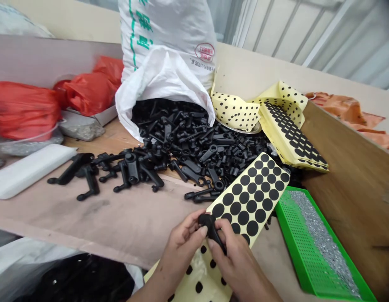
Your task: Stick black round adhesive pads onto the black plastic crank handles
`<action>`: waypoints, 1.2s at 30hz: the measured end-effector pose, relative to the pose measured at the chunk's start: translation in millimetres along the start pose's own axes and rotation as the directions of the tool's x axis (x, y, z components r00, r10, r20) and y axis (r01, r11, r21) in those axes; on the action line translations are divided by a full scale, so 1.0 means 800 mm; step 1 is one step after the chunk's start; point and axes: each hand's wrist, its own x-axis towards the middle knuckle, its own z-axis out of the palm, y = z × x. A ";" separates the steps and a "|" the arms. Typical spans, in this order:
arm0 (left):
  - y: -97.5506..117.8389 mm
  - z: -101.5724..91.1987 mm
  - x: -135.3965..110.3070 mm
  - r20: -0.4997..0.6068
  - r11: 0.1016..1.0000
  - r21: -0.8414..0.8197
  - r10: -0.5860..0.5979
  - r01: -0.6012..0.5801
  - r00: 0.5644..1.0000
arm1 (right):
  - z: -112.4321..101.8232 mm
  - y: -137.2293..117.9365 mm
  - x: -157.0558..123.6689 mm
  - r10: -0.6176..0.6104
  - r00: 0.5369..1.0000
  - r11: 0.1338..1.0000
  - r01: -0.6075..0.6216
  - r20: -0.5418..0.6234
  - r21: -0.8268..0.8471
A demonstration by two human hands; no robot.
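While the left hand (181, 251) and right hand (238, 264) pinch a black plastic handle (210, 228), a white sack (163, 54) spills more handles (181, 142) across the surface (118, 222). A green tray (295, 235) holds small silver parts (320, 239).

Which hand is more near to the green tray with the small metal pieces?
Right. The right hand is nearer, to the left of the green perforated tray and not touching it. The left hand is farther away, on the other side of the right hand.
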 end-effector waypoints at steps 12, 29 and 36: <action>-0.006 0.000 -0.009 -0.058 0.966 0.228 0.139 -0.122 0.989 | 0.007 0.003 0.001 -0.053 0.998 0.975 0.042 0.044 0.217; -0.001 0.002 -0.011 0.120 0.749 0.569 0.332 -0.339 0.936 | -0.002 -0.005 0.007 -0.128 0.988 0.975 0.109 -0.089 -0.193; -0.002 -0.003 -0.008 0.058 0.972 0.192 0.130 -0.139 0.990 | -0.005 0.004 0.006 -0.024 1.000 0.975 0.026 -0.012 0.219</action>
